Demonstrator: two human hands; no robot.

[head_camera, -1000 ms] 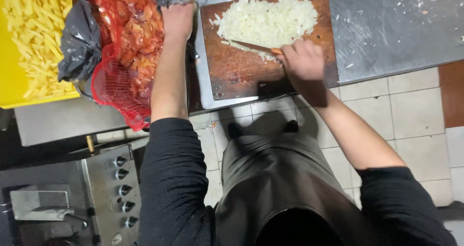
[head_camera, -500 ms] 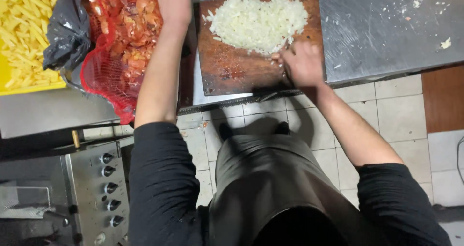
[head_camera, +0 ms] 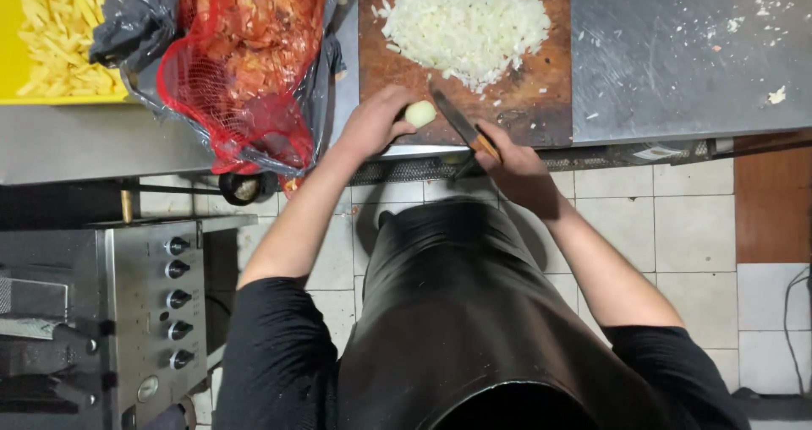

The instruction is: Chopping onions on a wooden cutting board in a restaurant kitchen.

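The wooden cutting board [head_camera: 516,109] lies on the steel surface [head_camera: 677,58], its near edge almost flush with the surface's front edge, and both hands work right at that edge. The left hand [head_camera: 372,125] is closed around a small peeled onion [head_camera: 420,113], holding it at the board's near left corner. The right hand [head_camera: 516,164] is clamped on the handle of a knife [head_camera: 457,117], whose blade angles up over the board and ends just beside the onion. The onion looks pale, smooth and rounded. A heap of chopped onion [head_camera: 465,28] fills the far half of the board, leaving a bare strip nearer the hands. To the left, a red mesh bag [head_camera: 245,66] crowds that side; the steel to the right lies open.
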